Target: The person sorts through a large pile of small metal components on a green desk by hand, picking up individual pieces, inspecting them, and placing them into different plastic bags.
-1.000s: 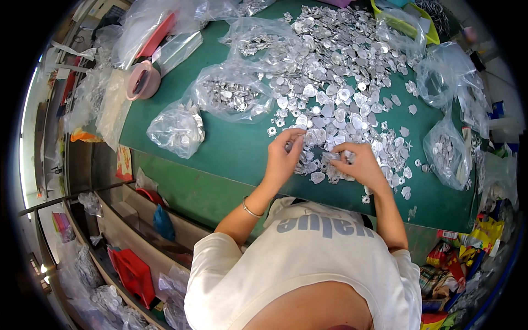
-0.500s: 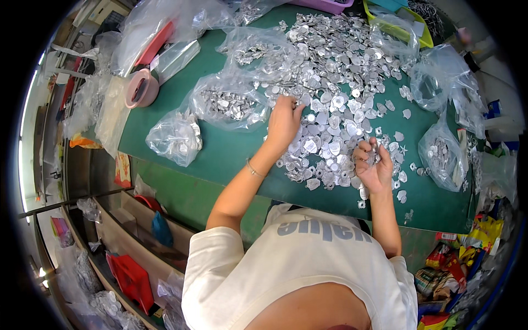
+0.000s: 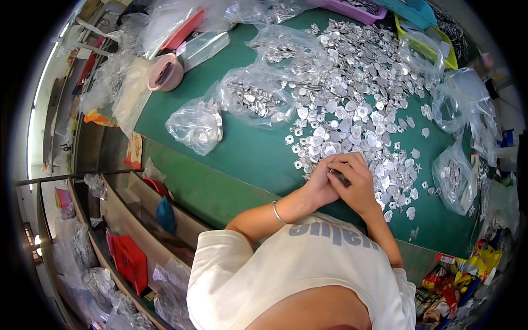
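Close to the table's front edge, my two hands meet in front of my shirt. My left hand (image 3: 320,183) is closed, cupped beneath the fingers of the other. My right hand (image 3: 360,186) curls over it, fingers bent and closed. Between them shows a greyish, edge-on bit of small metal pieces (image 3: 340,177); how many lie inside is hidden. Just beyond the hands spreads a large heap of small silver metal pieces (image 3: 357,118), flat shield-like plates and small ring shapes among them, loose on the green table (image 3: 242,162).
Left of the heap sit clear bags of metal parts (image 3: 253,99) and a pink tub (image 3: 165,72). Another filled bag (image 3: 452,173) stands at the right. Purple (image 3: 357,10) and yellow-green bins (image 3: 451,55) line the far edge. A shelf with compartments (image 3: 143,214) is at lower left.
My left hand has come back from the far side of the heap toward my body. My right hand has moved left, and both now touch. The view has shifted slightly.
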The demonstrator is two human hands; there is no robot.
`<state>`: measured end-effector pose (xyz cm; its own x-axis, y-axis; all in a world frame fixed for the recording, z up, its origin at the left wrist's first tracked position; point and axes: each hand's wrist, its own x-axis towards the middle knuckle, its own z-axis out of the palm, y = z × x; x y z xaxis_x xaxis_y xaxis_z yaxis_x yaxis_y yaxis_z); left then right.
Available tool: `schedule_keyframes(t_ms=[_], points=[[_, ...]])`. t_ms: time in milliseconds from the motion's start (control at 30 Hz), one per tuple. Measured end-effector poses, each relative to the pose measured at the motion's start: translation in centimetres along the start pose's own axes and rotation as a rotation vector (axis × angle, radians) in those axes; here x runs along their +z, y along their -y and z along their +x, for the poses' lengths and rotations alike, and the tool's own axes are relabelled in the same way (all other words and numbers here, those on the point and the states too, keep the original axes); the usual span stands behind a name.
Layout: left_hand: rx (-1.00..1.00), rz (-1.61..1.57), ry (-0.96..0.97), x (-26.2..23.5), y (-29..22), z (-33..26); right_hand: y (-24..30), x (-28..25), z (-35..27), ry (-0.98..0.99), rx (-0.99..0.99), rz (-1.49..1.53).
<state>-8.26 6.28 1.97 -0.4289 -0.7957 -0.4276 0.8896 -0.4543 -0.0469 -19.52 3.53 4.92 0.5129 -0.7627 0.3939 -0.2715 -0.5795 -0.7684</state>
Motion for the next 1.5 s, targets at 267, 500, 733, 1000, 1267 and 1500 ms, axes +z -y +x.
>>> schedule_keyframes(t_ms=[267, 500, 733, 1000, 1267, 1500], points=[[0.405, -0.331, 0.029, -0.5, -6.3, -0.4, -0.5, -2.4, -1.2, -0.150, 0.213, 0.219], [1.341, 0.510, -0.398, 4.0, -14.5, -2.0, -1.8, -2.5, -2.5, -0.054, 0.385, 0.316], [1.707, 1.464, -0.427, 2.7, -8.0, 0.6, -5.3, -3.7, -2.7, -0.149, 0.443, 0.208], [1.392, 2.436, -0.329, 2.4, -11.7, 13.0, -13.3, -1.1, 8.3, -0.109, 0.052, -0.367], [1.309, 2.596, -0.192, 1.6, -9.9, 10.3, -11.6, -1.2, 5.0, 0.097, 0.011, -0.357], [1.095, 2.578, 0.006, 0.0, -7.4, 5.9, -8.0, -2.9, 1.3, 0.166, 0.032, -0.270]])
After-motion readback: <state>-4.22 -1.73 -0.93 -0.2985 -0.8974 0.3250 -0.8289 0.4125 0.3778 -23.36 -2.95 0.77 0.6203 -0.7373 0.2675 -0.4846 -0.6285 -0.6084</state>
